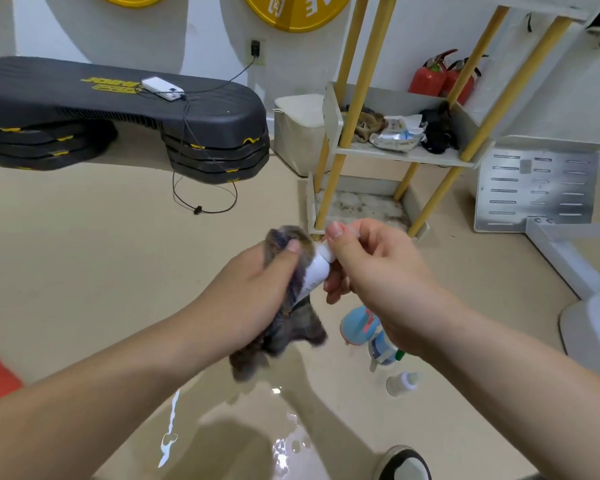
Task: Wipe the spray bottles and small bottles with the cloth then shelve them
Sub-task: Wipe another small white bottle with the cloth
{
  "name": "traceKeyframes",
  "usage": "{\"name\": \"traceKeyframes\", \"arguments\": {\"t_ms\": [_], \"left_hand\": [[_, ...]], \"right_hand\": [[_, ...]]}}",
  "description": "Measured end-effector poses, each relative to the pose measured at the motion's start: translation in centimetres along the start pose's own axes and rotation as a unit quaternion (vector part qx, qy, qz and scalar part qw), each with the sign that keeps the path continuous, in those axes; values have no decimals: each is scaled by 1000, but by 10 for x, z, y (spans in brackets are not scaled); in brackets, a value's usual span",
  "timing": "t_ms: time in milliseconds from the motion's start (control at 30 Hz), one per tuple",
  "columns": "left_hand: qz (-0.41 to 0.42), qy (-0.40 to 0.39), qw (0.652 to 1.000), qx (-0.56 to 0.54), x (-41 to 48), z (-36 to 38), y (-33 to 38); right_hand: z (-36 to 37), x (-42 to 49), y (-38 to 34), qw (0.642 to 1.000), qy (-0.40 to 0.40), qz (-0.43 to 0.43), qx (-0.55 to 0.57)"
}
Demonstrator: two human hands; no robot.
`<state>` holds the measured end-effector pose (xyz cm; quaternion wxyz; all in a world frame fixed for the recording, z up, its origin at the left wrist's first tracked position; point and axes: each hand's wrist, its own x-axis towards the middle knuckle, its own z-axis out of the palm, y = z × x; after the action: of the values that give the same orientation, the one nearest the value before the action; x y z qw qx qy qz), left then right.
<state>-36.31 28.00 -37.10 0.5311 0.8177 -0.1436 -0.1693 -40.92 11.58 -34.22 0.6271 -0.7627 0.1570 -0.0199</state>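
Small bottle [316, 276], smooth white cylinder, in fuzzy grey cloth [293, 325]

A glossy beige floor [101, 271] carries a stack of black step platforms [118, 109], a looping black cable [205, 199], two red fire extinguishers [430, 77] and a pole-framed shelf [406, 155]. Near its foot lie a pale-blue spray bottle [357, 323], a clear bottle [383, 351] and a small bottle [400, 382]. The shelf's middle tier holds a brown rag [364, 124], a crumpled packet [399, 133] and a black cloth [437, 133].
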Motion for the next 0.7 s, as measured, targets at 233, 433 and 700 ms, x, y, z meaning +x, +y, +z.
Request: {"name": "traceKeyframes", "arguments": {"t_ms": [233, 433, 700], "left_hand": [[132, -16, 990, 37, -5, 0, -8], [-200, -18, 939, -278, 2, 3, -16], [-254, -73, 910, -321, 4, -1, -9]], "right_hand": [[6, -1, -6, 1000, 13, -6, -10], [-4, 8, -4, 998, 27, 34, 44], [-20, 6, -10, 995, -101, 9, 15]]}}
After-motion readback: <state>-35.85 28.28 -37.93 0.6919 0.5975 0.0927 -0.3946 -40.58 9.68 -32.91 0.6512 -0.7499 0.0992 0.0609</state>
